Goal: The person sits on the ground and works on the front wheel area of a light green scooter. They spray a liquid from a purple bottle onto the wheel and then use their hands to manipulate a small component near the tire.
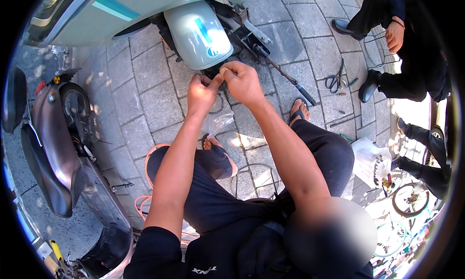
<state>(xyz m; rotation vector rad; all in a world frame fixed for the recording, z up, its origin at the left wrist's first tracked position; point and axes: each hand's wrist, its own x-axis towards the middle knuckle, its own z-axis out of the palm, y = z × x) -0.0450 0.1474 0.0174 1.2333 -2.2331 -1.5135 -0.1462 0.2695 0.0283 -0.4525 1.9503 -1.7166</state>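
Pale fender (pixel 196 39), just beyond bent fingers (pixel 236 70)

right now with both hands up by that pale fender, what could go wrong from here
The left hand and right hand meet in a pinch; anything small held there could drop onto the paving. The sandalled right foot looks close to the black-gripped bar and might get knocked. The orange cord by the left leg could snag.

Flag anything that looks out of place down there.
Two mild oddities: a black tool lies loose on the paving to the right, and an orange cord loops beside the left knee. Underfoot, either might trip someone.
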